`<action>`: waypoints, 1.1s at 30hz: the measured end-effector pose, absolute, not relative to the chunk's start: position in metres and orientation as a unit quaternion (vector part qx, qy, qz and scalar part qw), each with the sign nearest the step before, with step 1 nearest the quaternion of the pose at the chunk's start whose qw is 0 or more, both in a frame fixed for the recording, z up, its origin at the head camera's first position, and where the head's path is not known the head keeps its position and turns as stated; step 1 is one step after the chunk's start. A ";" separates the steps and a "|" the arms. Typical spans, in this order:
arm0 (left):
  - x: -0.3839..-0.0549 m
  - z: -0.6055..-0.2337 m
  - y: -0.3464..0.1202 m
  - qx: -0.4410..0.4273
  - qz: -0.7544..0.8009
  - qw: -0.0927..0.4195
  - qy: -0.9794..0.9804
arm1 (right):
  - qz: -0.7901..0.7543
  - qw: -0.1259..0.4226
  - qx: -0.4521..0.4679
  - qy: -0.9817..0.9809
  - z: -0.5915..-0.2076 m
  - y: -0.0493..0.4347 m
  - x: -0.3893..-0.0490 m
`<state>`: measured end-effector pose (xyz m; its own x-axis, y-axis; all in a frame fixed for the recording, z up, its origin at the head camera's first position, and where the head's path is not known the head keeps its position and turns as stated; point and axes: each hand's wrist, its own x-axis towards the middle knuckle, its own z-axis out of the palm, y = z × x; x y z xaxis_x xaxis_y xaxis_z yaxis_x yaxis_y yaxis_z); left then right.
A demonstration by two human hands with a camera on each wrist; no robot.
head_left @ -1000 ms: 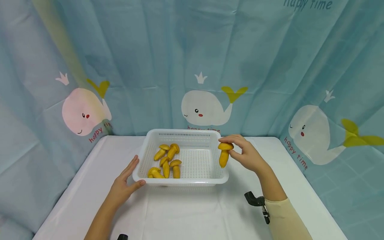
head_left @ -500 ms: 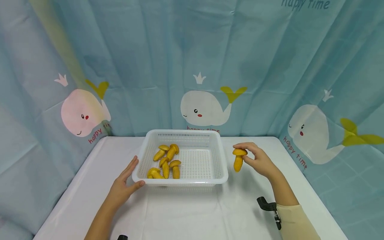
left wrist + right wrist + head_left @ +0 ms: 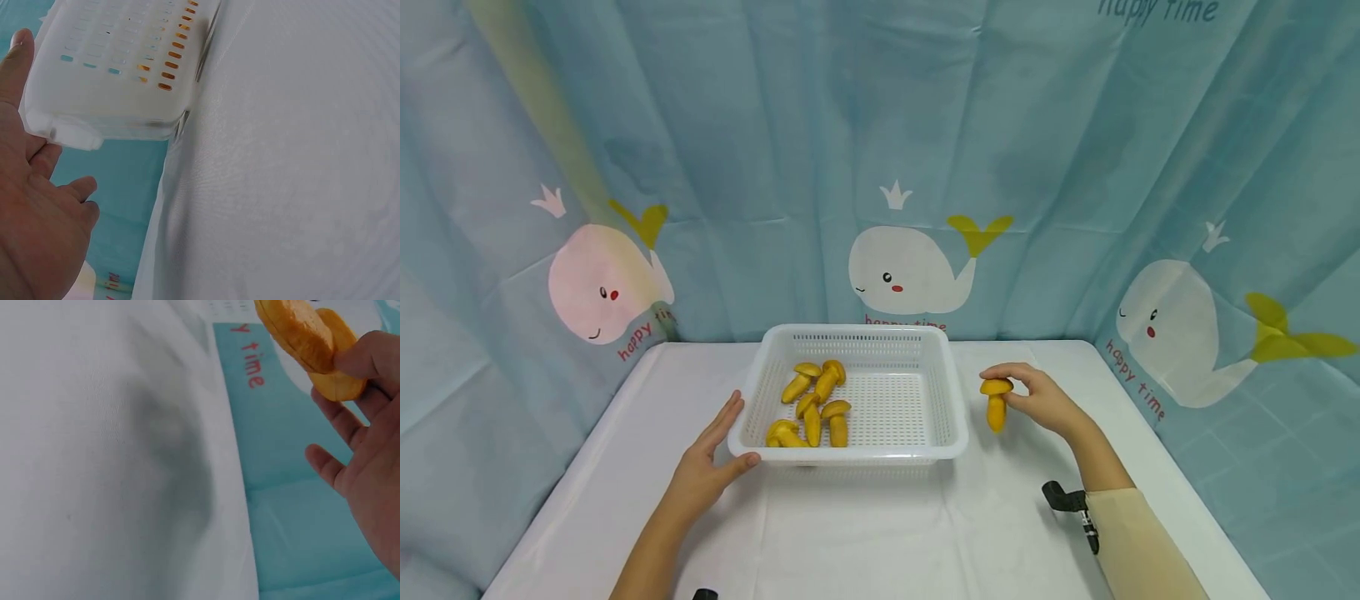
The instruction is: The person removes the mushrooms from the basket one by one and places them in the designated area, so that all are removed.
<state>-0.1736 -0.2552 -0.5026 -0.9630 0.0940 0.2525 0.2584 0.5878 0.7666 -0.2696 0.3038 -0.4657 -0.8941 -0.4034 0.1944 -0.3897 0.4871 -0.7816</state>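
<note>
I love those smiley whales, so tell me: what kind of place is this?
Perhaps a small staged corner indoors, though I can't be sure: a blue curtain printed with whales hangs behind a white table, where a white basket holds yellow mushroom shapes.

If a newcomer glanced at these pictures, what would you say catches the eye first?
Probably the white basket on the table, with yellow mushrooms bunched on its left side. Out to the basket's right, the right hand pinches another mushroom. Behind the table, a blue curtain shows big cartoon whales.
</note>
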 end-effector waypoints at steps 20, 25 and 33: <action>-0.173 -0.505 -0.257 -0.080 -0.443 0.087 -0.889 | -0.447 0.111 -0.196 0.865 -0.483 0.281 -0.327; -0.174 -0.504 -0.255 -0.083 -0.441 0.085 -0.890 | -0.458 0.133 -0.175 0.862 -0.493 0.283 -0.331; -0.174 -0.505 -0.254 -0.088 -0.445 0.088 -0.887 | -0.465 0.157 -0.152 0.858 -0.503 0.290 -0.334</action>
